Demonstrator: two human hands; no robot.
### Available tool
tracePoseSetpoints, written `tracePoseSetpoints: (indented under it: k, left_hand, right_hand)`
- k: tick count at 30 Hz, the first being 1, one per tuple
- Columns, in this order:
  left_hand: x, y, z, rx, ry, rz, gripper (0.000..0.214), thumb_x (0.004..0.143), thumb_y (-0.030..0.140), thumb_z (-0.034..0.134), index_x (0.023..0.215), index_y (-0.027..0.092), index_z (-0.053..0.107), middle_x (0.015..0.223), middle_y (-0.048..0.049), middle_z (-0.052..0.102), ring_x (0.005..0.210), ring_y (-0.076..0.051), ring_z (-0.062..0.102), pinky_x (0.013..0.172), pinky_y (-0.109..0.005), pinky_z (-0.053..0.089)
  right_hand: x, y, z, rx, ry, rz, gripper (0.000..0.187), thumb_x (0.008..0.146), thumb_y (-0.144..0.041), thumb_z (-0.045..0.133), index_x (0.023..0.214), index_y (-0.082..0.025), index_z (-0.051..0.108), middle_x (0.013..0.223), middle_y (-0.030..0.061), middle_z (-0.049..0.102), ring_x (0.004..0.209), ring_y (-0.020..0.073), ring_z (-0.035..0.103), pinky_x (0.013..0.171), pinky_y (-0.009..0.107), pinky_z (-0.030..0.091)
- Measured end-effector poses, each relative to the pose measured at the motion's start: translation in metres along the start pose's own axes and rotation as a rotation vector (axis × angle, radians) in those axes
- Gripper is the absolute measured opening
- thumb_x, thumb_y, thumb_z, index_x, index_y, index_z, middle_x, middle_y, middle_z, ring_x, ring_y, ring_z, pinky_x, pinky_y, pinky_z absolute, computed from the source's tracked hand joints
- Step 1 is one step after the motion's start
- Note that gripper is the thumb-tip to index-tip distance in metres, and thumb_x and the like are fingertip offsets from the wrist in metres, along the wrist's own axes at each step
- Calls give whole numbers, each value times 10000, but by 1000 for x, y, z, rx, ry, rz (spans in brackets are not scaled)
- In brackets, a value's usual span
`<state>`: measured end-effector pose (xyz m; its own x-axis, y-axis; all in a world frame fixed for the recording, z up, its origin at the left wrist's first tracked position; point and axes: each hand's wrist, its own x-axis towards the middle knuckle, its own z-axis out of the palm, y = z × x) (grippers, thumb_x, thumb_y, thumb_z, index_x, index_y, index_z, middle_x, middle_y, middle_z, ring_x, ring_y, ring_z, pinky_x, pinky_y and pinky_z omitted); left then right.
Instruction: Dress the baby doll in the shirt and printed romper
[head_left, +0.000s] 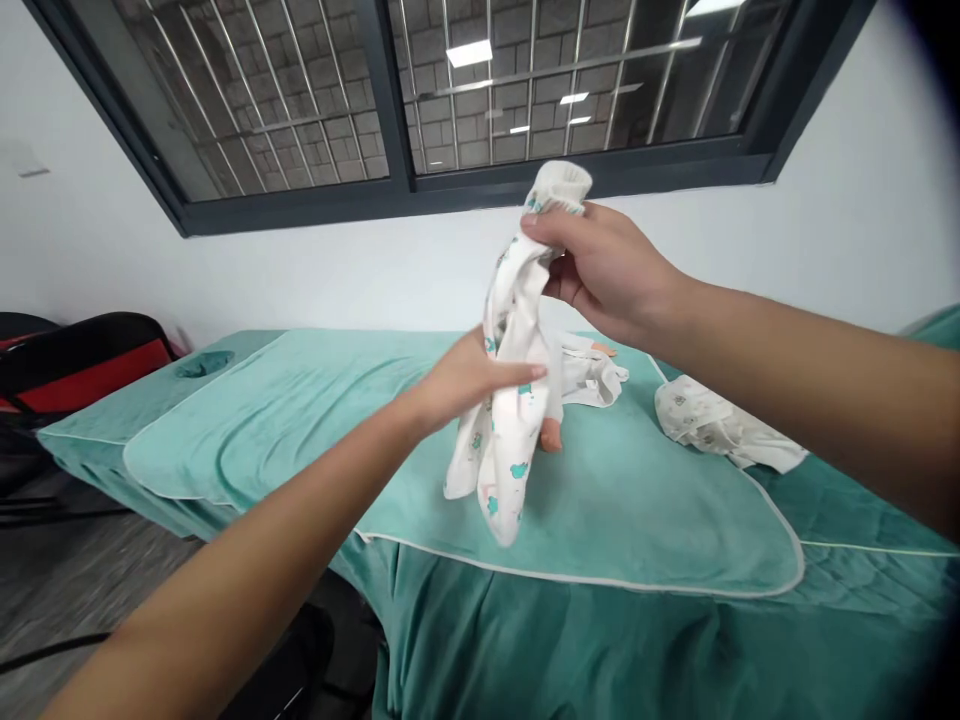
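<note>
A pair of white baby pants point(517, 400) with teal animal prints hangs upright in front of me. My right hand point(600, 260) pinches it just below the ribbed band at the top. Lower down, my left hand point(472, 375) holds the cloth with the thumb across its front and the fingers behind. Two loose ends dangle below my left hand. Behind the pants, a small figure in a white garment point(592, 372), apparently a baby doll, lies partly hidden. One orange-toned limb end point(550, 435) shows beside the pants.
A teal mat point(645, 510) with white edging covers a bed draped in green cloth point(540, 640). A crumpled white printed cloth point(720, 425) lies to the right. A black and red chair point(90, 365) stands at left. Behind are a white wall and a barred window point(405, 100).
</note>
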<state>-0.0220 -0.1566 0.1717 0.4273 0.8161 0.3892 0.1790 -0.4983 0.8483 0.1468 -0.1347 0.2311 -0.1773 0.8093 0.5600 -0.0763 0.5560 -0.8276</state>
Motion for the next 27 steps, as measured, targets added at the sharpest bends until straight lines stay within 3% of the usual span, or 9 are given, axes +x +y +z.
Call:
tracePoseSetpoints:
  k: [3, 9, 11, 14, 18, 20, 22, 25, 27]
  left_hand:
    - [-13, -17, 8, -10, -102, -150, 327, 772, 394, 710, 995, 160, 657, 877, -91, 710, 801, -265, 678, 683, -387, 554]
    - [-1, -24, -8, 58, 321, 32, 405, 770, 406, 698, 1112, 213, 599, 1076, -59, 656, 948, -226, 638, 768, -322, 528]
    - [8, -30, -15, -1, 363, -7, 327, 797, 423, 658, 1025, 202, 579, 957, -43, 648, 845, -198, 634, 704, -306, 517]
    - [17, -60, -17, 59, 428, -197, 271, 755, 375, 676, 897, 194, 532, 806, -15, 612, 716, -176, 601, 633, -302, 486]
    - [16, -136, -6, 222, 469, -533, 347, 701, 263, 671, 991, 196, 492, 843, -33, 639, 747, -203, 615, 649, -318, 484]
    - [15, -172, 3, 197, 375, -758, 420, 714, 300, 666, 1065, 186, 464, 871, -63, 656, 741, -224, 633, 639, -335, 498]
    - [18, -195, 11, 228, 291, -807, 444, 715, 363, 686, 1067, 178, 489, 989, -117, 659, 826, -257, 651, 696, -367, 517]
    - [38, -204, 17, 374, 298, -557, 433, 744, 421, 684, 1081, 183, 552, 1270, -157, 572, 1167, -304, 565, 970, -418, 457]
    - [59, -200, 18, 276, 308, -500, 450, 771, 445, 673, 1120, 179, 572, 1293, -152, 578, 1232, -308, 529, 1054, -432, 402]
  right_hand:
    - [18, 15, -19, 49, 104, 16, 171, 893, -345, 584, 841, -213, 488, 792, -16, 518, 814, 146, 609, 780, 352, 561]
    - [-3, 80, -43, 166, 215, 441, 132, 805, -318, 620, 796, -221, 531, 732, 1, 601, 589, 130, 552, 569, 278, 525]
    - [-35, 98, -28, 152, 31, 705, 201, 828, -406, 594, 772, -214, 572, 675, 16, 623, 491, 120, 495, 475, 267, 463]
    - [-80, 109, -1, 91, -584, 1072, 334, 785, -516, 619, 740, -185, 620, 658, 74, 676, 450, 124, 488, 410, 252, 402]
    - [-82, 116, -1, -219, -975, 1010, 309, 720, -484, 704, 800, -191, 647, 667, 59, 706, 504, 167, 586, 502, 297, 480]
    - [-58, 131, -22, -406, -889, 855, 292, 771, -478, 658, 825, -191, 645, 744, 65, 714, 607, 190, 640, 573, 311, 512]
    - [-26, 158, -49, -607, -612, 650, 318, 797, -472, 639, 951, -193, 635, 948, 91, 714, 823, 233, 674, 717, 345, 543]
    - [22, 212, -91, -833, -143, 398, 656, 749, -508, 693, 1283, -179, 499, 1342, 155, 549, 1192, 294, 561, 972, 395, 486]
    - [51, 250, -113, -871, 11, 449, 911, 706, -570, 720, 1420, -133, 360, 1453, 214, 427, 1293, 327, 484, 1028, 414, 455]
